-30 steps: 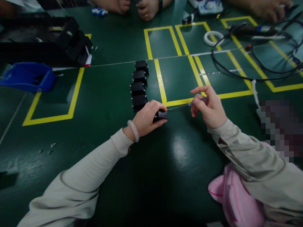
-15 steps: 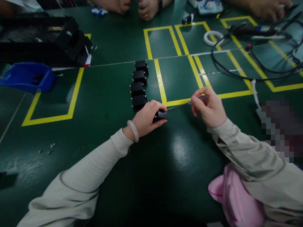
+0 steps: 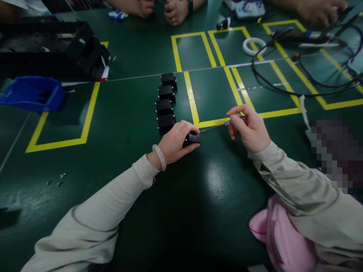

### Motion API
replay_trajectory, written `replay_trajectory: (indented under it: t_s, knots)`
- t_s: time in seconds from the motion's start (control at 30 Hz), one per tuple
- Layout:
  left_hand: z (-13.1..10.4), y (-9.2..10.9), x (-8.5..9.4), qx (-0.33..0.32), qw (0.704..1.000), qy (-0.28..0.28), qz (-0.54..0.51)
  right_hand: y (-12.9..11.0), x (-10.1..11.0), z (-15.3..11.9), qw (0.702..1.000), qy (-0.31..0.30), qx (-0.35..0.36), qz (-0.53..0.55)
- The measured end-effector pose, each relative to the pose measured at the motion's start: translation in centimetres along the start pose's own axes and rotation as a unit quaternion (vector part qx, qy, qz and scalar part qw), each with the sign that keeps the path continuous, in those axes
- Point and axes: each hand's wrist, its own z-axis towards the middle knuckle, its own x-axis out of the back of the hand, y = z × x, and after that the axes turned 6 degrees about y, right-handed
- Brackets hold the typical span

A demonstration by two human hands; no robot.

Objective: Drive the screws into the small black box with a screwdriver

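On the green table, my left hand is closed around a small black block, pressing it from both sides. My right hand pinches the clear handle of a thin screwdriver; the index finger is lifted off it. The shaft points left and its tip meets the upper right side of the held block, partly hidden by my left fingers. Beyond my left hand stands a row of several similar black blocks with small shiny screws at their sides.
Black trays and a blue bin stand at left. Loose screws lie near my left forearm. At right are a tape roll, black cable and pink cloth. Other people's hands rest at the far edge.
The index finger of my right hand has lifted and stretched out above the screwdriver handle. My left hand and the block stay in place; the view shifts very slightly.
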Motion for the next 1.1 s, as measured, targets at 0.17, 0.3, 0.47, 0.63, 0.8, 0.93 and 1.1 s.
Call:
replay_trajectory:
  t_s: [0.17,0.3,0.47,0.63,0.8,0.93,1.1]
  knots:
    - [0.02,-0.03,-0.02,0.005,1.0,-0.002,0.0,0.0,-0.19,0.21,1.0,0.009,-0.01,0.019]
    - [0.05,0.03,0.02,0.005,1.0,-0.002,0.0,0.25,-0.13,0.38,0.999,0.002,-0.017,0.033]
    - [0.07,-0.01,0.03,-0.005,1.0,0.001,0.002,0.51,-0.02,0.43,0.999,-0.008,-0.02,0.035]
    - [0.02,-0.05,-0.01,-0.001,1.0,0.001,-0.001,0.46,0.05,0.36,1.0,-0.004,-0.012,0.017]
    - [0.0,-0.01,0.04,-0.002,1.0,0.001,-0.002,0.51,0.15,0.43,1.0,-0.012,-0.01,0.019]
    - [0.02,0.0,0.07,-0.001,1.0,0.0,-0.003,0.74,0.03,0.55,0.999,-0.013,-0.016,0.04]
    - [0.01,0.02,0.1,-0.003,1.0,0.0,0.0,0.68,0.03,0.45,0.999,-0.018,-0.023,0.038]
